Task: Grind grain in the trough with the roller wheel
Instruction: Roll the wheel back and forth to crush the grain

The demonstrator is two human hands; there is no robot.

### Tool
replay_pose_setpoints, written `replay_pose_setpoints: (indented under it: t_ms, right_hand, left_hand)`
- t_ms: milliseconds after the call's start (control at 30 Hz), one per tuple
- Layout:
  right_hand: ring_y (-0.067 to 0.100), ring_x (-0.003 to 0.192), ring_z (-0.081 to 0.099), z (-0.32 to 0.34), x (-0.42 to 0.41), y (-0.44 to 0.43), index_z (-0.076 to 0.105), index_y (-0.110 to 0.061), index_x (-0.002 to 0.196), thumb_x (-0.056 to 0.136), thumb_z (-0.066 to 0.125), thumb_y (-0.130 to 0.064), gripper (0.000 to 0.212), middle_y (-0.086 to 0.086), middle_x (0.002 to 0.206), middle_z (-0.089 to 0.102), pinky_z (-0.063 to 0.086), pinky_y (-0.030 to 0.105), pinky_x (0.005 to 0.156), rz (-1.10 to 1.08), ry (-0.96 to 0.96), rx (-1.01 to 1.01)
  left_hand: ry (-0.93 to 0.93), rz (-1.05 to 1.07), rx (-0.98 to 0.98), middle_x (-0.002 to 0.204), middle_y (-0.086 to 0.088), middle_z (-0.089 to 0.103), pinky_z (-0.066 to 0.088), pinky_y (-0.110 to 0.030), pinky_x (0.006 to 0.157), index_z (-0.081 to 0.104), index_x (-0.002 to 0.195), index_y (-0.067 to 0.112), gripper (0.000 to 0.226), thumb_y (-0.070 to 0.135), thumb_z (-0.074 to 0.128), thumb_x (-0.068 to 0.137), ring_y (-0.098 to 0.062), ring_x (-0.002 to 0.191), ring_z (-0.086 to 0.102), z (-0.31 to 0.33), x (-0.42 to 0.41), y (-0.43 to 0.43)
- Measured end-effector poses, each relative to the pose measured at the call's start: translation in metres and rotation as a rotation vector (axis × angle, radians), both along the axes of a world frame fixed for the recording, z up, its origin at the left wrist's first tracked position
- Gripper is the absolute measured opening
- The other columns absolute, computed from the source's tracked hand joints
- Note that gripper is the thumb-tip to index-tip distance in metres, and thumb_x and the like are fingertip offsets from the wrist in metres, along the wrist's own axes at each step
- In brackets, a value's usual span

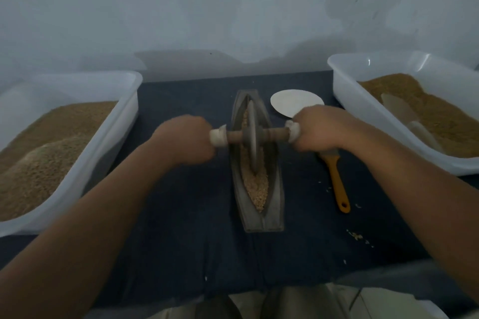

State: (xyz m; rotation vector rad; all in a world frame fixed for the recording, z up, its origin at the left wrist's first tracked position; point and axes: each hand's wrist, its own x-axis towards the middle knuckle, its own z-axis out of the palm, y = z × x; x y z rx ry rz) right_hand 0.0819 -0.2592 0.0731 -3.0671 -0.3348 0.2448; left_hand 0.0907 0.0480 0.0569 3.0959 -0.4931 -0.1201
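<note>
Now, wheel (pixel 252 119): a thin grey disc, upright on its edge in the trough, about the middle of its length. It looks like metal or stone, so I judge it heavy and stiff.
Axle (pixel 272 134): a wooden bar through the centre of the wheel, reaching out to the left and to the right. Each end has a white wrap.
Left grip (pixel 184 140): the fingers are curled round the left wrap (pixel 217 137) and clamped on it. The hand is a little blurred.
Right grip (pixel 318 128): clamped in the same way on the right wrap (pixel 293 129).
Where to hold: on the two wraps, each as far from the wheel as the other, so the disc does not lean. The wraps probably stop slipping where bare wood could be smooth.
Trough (pixel 272 204): grey and boat-shaped, lying from near to far on the dark cloth (pixel 181 215) between two bins. It looks heavy, but I see nothing that fastens it.
Grain (pixel 256 189): pale and loose in the groove, mostly on the near side of the wheel. I expect it to slide away from the rim and jump out easily under a hard push.
Spill (pixel 356 235): a few grains on the cloth at the near right.
Bins: left bin (pixel 124 116) and right bin (pixel 344 90), both white and both holding brown grain.
Brush (pixel 339 186): it has a yellow handle and lies just right of the trough.
</note>
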Motion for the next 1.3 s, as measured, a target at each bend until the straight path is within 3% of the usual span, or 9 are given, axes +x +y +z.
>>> replay_pose_setpoints:
  t_ms: [167, 267, 333, 500, 600, 733, 933, 1100, 1300]
  right_hand:
    - [0.016, 0.053, 0.047, -0.007, 0.031, 0.015, 0.046, -0.028, 0.057, 0.082, 0.07, -0.041, 0.037, -0.008, 0.057, 0.046, 0.053, 0.036, 0.059, -0.041, -0.554, -0.08]
    - [0.021, 0.062, 0.056, 0.0, 0.026, 0.015, 0.049, -0.028, 0.06, 0.085, 0.068, -0.038, 0.033, -0.007, 0.062, 0.05, 0.05, 0.035, 0.061, -0.016, -0.487, -0.07]
    - [0.017, 0.07, 0.061, 0.004, 0.01, 0.01, 0.06, -0.028, 0.069, 0.085, 0.066, -0.04, 0.021, -0.005, 0.071, 0.06, 0.05, 0.034, 0.064, -0.021, -0.253, -0.096]
    - [0.002, 0.052, 0.062, 0.001, -0.023, -0.004, 0.068, -0.031, 0.074, 0.077, 0.074, -0.045, 0.016, -0.009, 0.062, 0.068, 0.047, 0.029, 0.055, 0.018, 0.224, -0.031]
    - [0.012, 0.063, 0.063, -0.008, -0.006, 0.003, 0.064, -0.03, 0.071, 0.081, 0.062, -0.052, 0.024, -0.005, 0.067, 0.064, 0.051, 0.034, 0.059, -0.025, -0.074, -0.041]
    - [0.016, 0.05, 0.043, -0.016, 0.026, 0.015, 0.045, -0.026, 0.057, 0.085, 0.064, -0.046, 0.04, -0.008, 0.054, 0.043, 0.047, 0.032, 0.054, -0.043, -0.627, 0.009]
    - [0.014, 0.063, 0.056, -0.002, 0.01, 0.011, 0.055, -0.027, 0.067, 0.087, 0.061, -0.04, 0.025, -0.006, 0.067, 0.057, 0.046, 0.032, 0.057, -0.013, -0.355, -0.074]
    - [0.003, 0.053, 0.058, 0.006, -0.042, 0.001, 0.062, -0.034, 0.067, 0.07, 0.062, -0.051, 0.017, -0.011, 0.058, 0.062, 0.037, 0.024, 0.047, 0.102, 0.037, -0.11]
    - [0.015, 0.067, 0.06, -0.008, 0.011, 0.014, 0.059, -0.027, 0.071, 0.089, 0.055, -0.046, 0.027, -0.006, 0.071, 0.061, 0.054, 0.038, 0.065, -0.072, -0.319, -0.058]
  left_hand:
    - [-0.2, 0.117, -0.047, 0.079, 0.002, 0.065, 0.05, -0.035, 0.065, 0.058, 0.07, 0.024, 0.029, 0.051, 0.062, 0.078, -0.026, 0.07, 0.062, 0.006, 0.045, -0.015]
    - [-0.136, 0.113, -0.074, 0.081, 0.003, 0.066, 0.052, -0.035, 0.069, 0.062, 0.074, 0.025, 0.028, 0.052, 0.063, 0.081, -0.026, 0.076, 0.065, 0.004, 0.034, -0.014]
    - [-0.056, 0.056, -0.043, 0.077, 0.006, 0.065, 0.052, -0.033, 0.066, 0.062, 0.072, 0.025, 0.02, 0.044, 0.063, 0.078, -0.02, 0.071, 0.064, 0.001, 0.011, -0.006]
    - [-0.072, -0.064, 0.025, 0.06, 0.011, 0.057, 0.038, -0.024, 0.049, 0.057, 0.064, 0.028, 0.024, 0.051, 0.059, 0.071, -0.006, 0.055, 0.055, -0.006, -0.036, 0.015]
    - [-0.072, 0.017, 0.045, 0.071, 0.008, 0.063, 0.051, -0.031, 0.061, 0.061, 0.071, 0.026, 0.023, 0.048, 0.062, 0.075, -0.015, 0.066, 0.062, 0.003, -0.007, 0.0]
    - [-0.189, 0.131, 0.022, 0.077, 0.003, 0.059, 0.05, -0.035, 0.068, 0.06, 0.076, 0.023, 0.028, 0.051, 0.06, 0.075, -0.025, 0.072, 0.061, 0.018, 0.04, -0.021]
    - [-0.048, 0.057, -0.024, 0.079, 0.004, 0.065, 0.053, -0.034, 0.067, 0.061, 0.072, 0.024, 0.021, 0.043, 0.065, 0.081, -0.021, 0.072, 0.064, 0.006, 0.011, -0.007]
    - [0.143, -0.035, -0.033, 0.062, 0.011, 0.063, 0.041, -0.024, 0.05, 0.062, 0.066, 0.026, 0.023, 0.048, 0.059, 0.063, -0.005, 0.058, 0.06, -0.006, -0.043, 0.021]
    - [-0.203, 0.083, 0.04, 0.076, 0.006, 0.064, 0.049, -0.032, 0.063, 0.056, 0.069, 0.024, 0.027, 0.05, 0.061, 0.075, -0.021, 0.068, 0.061, 0.0, 0.018, -0.008]
